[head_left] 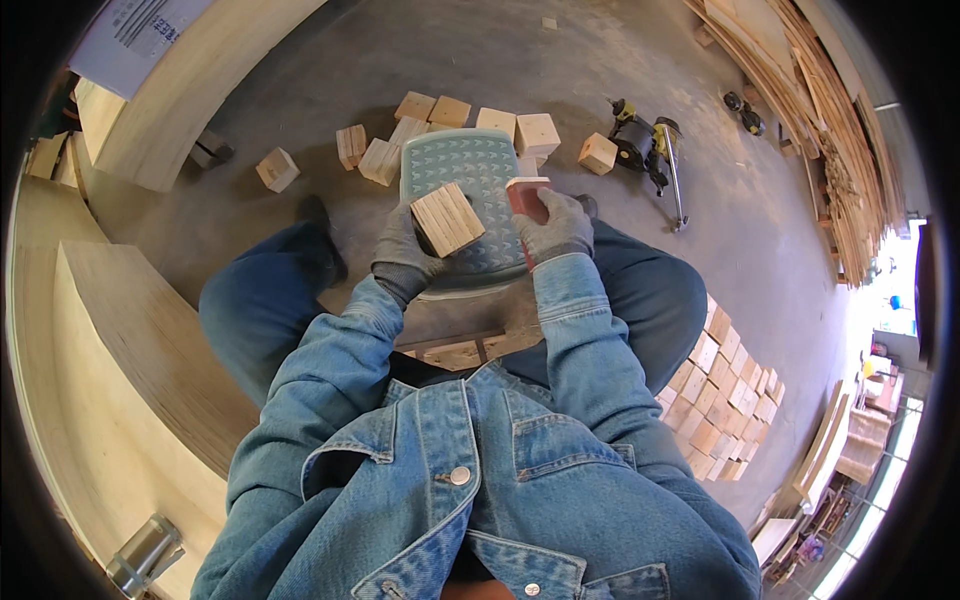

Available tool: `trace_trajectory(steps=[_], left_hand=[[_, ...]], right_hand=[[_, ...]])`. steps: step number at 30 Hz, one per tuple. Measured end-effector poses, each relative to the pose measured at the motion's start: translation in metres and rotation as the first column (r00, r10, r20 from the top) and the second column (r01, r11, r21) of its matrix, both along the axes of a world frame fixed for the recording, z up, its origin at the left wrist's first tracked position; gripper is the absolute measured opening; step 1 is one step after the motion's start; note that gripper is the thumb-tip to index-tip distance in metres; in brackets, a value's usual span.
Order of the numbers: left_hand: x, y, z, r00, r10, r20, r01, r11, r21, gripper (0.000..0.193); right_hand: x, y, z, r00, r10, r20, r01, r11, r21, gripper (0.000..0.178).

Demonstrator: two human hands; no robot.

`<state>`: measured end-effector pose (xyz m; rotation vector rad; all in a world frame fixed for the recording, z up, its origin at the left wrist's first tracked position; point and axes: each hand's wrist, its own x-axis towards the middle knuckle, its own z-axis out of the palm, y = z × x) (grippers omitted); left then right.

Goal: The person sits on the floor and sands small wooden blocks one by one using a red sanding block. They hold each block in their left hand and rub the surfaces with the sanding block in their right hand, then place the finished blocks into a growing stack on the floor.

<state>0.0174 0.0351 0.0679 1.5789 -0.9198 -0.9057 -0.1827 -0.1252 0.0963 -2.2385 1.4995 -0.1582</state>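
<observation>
My left hand (405, 250), in a grey glove, is closed round the lower left side of a wooden block (448, 220). The block is tilted, its striped layered face turned up, above a grey-green plastic stool (465, 155) with a raised pattern on its top. In my right hand (558, 230), also gloved, is a red hand tool with a pale flat face, which looks like a sanding block (527, 199). It is over the stool's right edge, apart from the wooden block. The glove hides part of the tool.
Several loose wooden blocks (383, 160) lie beyond the stool. At the right are a black and yellow nail gun (634, 140), stacked blocks (725, 395) and long timber strips (835, 140). Large wooden boards (150, 340) stand at the left, with a metal cup (146, 555) near them.
</observation>
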Motion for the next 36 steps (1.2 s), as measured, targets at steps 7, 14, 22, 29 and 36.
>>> trace_trajectory(steps=[7,14,22,29,36], left_hand=[[0.003,0.005,-0.004,0.970,0.066,0.233,-0.065,0.998,-0.010,0.098],[0.022,0.007,0.009,0.911,0.307,-0.275,-0.332,0.942,-0.047,0.071],[0.051,0.021,-0.008,0.604,0.384,-0.698,-0.500,0.865,0.044,0.037],[0.037,0.012,-0.004,0.499,0.212,-0.840,-0.368,0.930,0.016,0.048],[0.005,0.001,0.040,0.421,-0.085,-0.903,-0.129,0.980,-0.152,0.065]], right_hand=[[0.017,0.019,-0.015,0.990,0.117,-0.074,-0.109,0.988,0.105,0.075],[0.024,0.027,-0.015,0.974,0.170,-0.148,-0.150,0.979,0.137,0.074],[0.026,0.025,0.006,0.995,0.082,-0.056,-0.072,0.984,0.165,0.078],[0.019,0.023,-0.004,0.924,0.184,0.335,-0.216,0.974,0.061,0.111],[0.027,0.050,0.005,0.786,0.389,0.480,-0.328,0.921,-0.209,0.131]])
